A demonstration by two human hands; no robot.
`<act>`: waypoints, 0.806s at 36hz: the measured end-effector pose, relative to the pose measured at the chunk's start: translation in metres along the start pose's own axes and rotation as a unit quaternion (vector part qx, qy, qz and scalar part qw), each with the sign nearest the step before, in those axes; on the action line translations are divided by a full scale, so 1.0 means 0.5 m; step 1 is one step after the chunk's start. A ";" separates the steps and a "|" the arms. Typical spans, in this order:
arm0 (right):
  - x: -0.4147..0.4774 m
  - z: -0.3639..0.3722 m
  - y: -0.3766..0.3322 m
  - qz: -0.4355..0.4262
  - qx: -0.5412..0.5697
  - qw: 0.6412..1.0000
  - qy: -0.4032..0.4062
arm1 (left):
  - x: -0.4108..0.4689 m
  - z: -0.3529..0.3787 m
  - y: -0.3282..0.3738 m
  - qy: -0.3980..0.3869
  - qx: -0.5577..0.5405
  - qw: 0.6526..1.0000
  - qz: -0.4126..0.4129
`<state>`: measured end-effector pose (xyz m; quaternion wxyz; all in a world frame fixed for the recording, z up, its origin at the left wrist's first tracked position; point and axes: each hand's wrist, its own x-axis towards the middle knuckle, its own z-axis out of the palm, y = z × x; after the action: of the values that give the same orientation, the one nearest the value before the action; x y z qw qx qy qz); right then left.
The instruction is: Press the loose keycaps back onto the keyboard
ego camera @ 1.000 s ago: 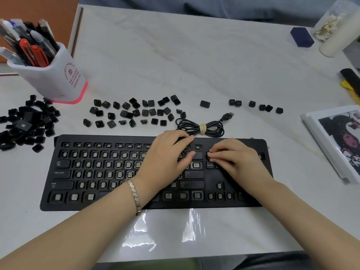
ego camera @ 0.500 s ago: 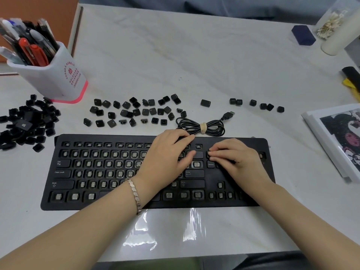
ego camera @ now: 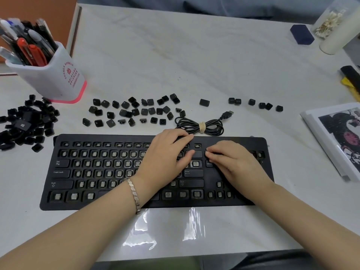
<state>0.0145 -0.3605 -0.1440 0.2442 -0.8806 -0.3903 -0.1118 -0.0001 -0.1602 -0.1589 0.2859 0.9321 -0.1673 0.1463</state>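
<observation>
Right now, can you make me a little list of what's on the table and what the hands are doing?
keyboard: black, on the white table, most sockets bare
keys on: Tab, Caps Lock, Shift, Enter, Delete key, and a few more
left hand: fingers resting on the upper rows
right hand: pressing down just behind the Delete key
loose keycaps: scattered behind the keyboard, more heaped far left
cable: coiled and tied, behind the keyboard
pen holder: back left, full of pens
</observation>
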 end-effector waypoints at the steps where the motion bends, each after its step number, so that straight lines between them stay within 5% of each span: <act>1: -0.006 0.000 0.003 -0.025 -0.023 0.999 0.004 | 0.000 0.000 0.000 -0.001 -0.001 1.000 0.000; 19: -0.020 -0.019 -0.002 -0.033 -0.137 0.988 -0.066 | 0.000 -0.001 0.003 -0.003 0.001 1.000 -0.007; 24: 0.032 -0.057 0.015 0.038 0.019 0.996 -0.082 | 0.002 -0.006 0.008 -0.003 0.007 1.000 -0.005; 29: 0.111 -0.104 0.101 0.219 0.012 0.975 0.019 | 0.001 -0.007 0.007 -0.007 0.007 1.000 -0.008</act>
<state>0.0889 -0.3811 -0.0954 0.2805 -0.9396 -0.1841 -0.0677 -0.0017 -0.1611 -0.1541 0.2788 0.9367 -0.1605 0.1382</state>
